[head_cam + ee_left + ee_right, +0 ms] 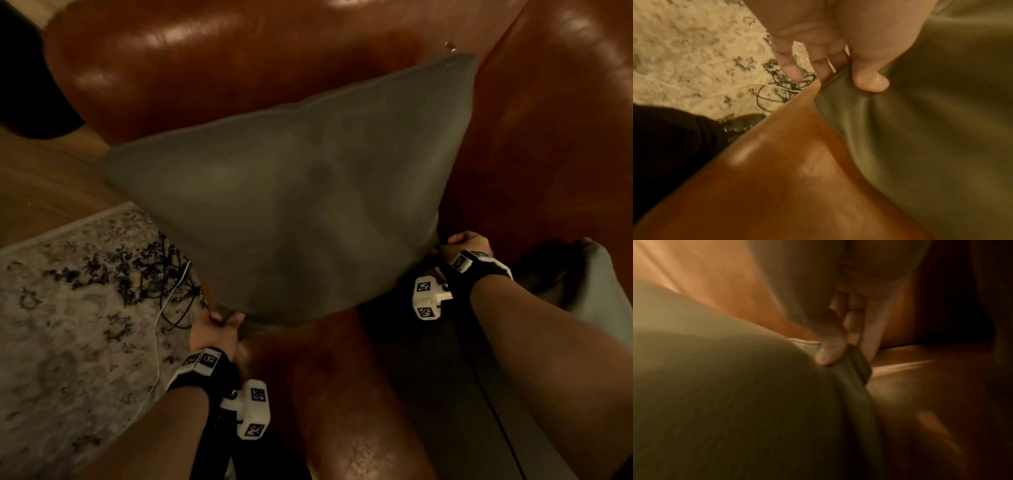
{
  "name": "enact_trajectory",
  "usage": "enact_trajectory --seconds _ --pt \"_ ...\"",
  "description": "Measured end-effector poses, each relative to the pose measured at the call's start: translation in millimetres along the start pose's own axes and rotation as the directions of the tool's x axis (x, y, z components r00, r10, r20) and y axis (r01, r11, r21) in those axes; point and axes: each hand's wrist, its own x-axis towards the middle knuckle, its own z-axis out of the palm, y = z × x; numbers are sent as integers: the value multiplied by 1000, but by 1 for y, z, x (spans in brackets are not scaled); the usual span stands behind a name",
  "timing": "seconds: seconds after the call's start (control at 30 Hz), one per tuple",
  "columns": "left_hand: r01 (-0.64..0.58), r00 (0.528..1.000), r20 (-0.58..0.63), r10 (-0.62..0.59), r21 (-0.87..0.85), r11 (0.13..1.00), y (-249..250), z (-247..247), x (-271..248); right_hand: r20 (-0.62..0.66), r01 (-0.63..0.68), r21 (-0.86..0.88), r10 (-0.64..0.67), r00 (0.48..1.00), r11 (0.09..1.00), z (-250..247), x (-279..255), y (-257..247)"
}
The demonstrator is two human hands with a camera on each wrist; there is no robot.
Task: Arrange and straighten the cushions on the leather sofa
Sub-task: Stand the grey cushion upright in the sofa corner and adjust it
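A large grey-green cushion (294, 192) hangs over the brown leather sofa (212, 58), held by its two near corners. My left hand (219, 325) pinches the lower left corner, thumb on top of the cushion (920, 129) and fingers behind. My right hand (462, 243) grips the lower right corner, thumb pressed on the cushion (725, 394) seam. The sofa seat (787, 178) lies just below the cushion's corner. A second grey cushion (596, 284) sits at the right edge, partly hidden by my right forearm.
A pale patterned rug (75, 308) lies left of the sofa with a tangle of dark and white cables (168, 270) on it. Wooden floor (44, 185) shows beyond the rug. A dark leg and shoe (742, 123) stand by the sofa edge.
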Motion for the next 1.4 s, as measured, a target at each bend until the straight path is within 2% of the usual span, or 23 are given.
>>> enact_trajectory --seconds 0.13,0.17,0.23,0.27,0.3,0.33,0.37,0.43,0.47,0.5,0.53,0.6,0.63,0.67,0.73,0.8,0.93,1.0,1.17,1.2,1.3,1.33,1.4 --pt "58 997 57 -60 40 998 10 -12 5 -15 34 17 -34 999 999 0 -3 -1" --pt "42 998 54 -45 61 997 9 -17 7 -7 42 29 -42 999 999 0 -4 -1" --pt "-115 993 -11 117 101 988 5 -31 6 -18 73 88 -72 997 993 -5 -6 -3" --pt "-230 969 -59 239 128 965 1 -39 3 -50 117 121 -112 992 986 -9 -11 -8" --pt "-346 924 -107 368 181 921 -1 -49 -4 -95 184 136 -172 981 974 -17 -22 -15" --pt "-457 854 -151 498 240 857 -1 -59 -12 -148 264 124 -246 958 956 -25 -35 -23" --pt "-554 762 -197 616 292 779 0 -69 -22 -206 352 115 -324 923 929 -33 -56 -32" --pt "-694 567 -266 780 355 626 18 -86 -51 -290 563 92 -519 804 821 -46 -106 -49" --pt "-738 497 -274 823 365 567 33 -90 -66 -295 682 69 -638 711 728 -47 -128 -56" --pt "-764 456 -261 851 375 524 48 -92 -77 -260 794 32 -762 593 607 -45 -153 -64" --pt "-775 437 -230 870 395 494 67 -92 -87 -184 878 -8 -864 469 479 -36 -172 -68" --pt "-782 405 -138 904 461 421 105 -85 -94 43 963 -138 -970 238 230 -8 -203 -80" --pt "-774 391 -85 916 509 378 122 -79 -91 160 966 -231 -975 155 116 8 -213 -86" --pt "-754 394 -36 919 559 345 136 -72 -85 260 946 -324 -959 112 23 24 -218 -91" --pt "-701 437 25 899 635 323 156 -62 -69 383 877 -472 -916 117 -86 47 -212 -98" --pt "-665 472 29 881 667 334 163 -55 -56 429 823 -544 -897 108 -161 55 -197 -105" --pt "-663 472 20 881 666 341 169 -52 -49 463 780 -576 -884 65 -244 52 -177 -117" --pt "-663 472 22 881 667 339 171 -53 -49 450 775 -584 -891 62 -241 48 -172 -121" --pt "-661 472 9 882 665 347 171 -58 -53 407 748 -642 -901 150 -165 25 -157 -138" --pt "-665 465 10 885 664 341 171 -60 -53 381 744 -656 -906 185 -124 20 -151 -142" --pt "-677 431 35 902 673 297 167 -75 -48 251 740 -660 -890 381 130 -3 -125 -156" --pt "-671 424 35 905 683 288 164 -82 -45 247 729 -667 -877 413 155 -13 -117 -158" --pt "-640 444 -9 896 697 324 157 -99 -36 274 725 -672 -859 432 151 -27 -106 -158"
